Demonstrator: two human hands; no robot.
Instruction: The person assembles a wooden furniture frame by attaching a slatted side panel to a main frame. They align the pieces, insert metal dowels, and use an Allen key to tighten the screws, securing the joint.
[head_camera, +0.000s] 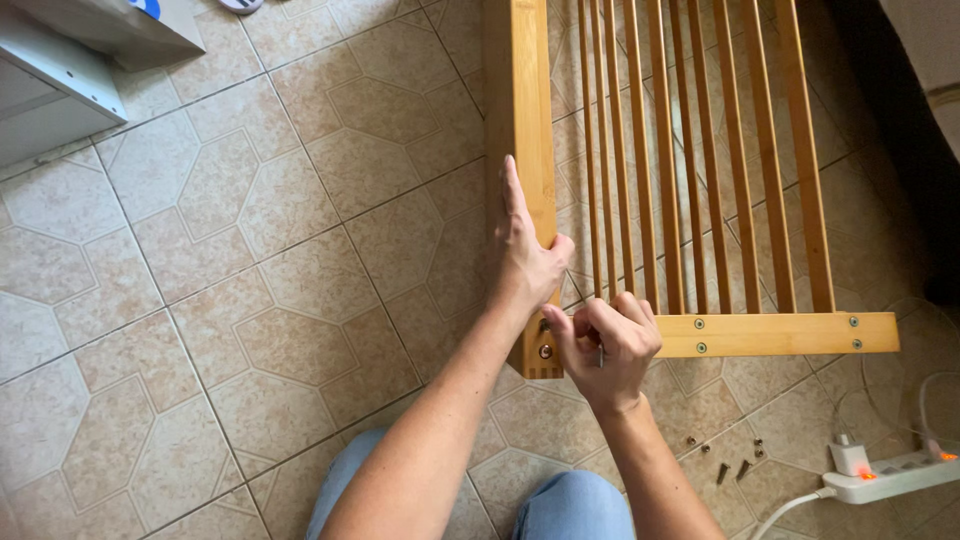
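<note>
A round blue label (146, 7) on the grey shelf (60, 70).

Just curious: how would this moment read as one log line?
left hand: grips frame post | right hand: small tool at corner bolt | loose screws on floor

Loose screws (722, 468) on tile floor (250, 280) nr white power strip (890, 478), grey cabinet (70, 70) top-left
</note>
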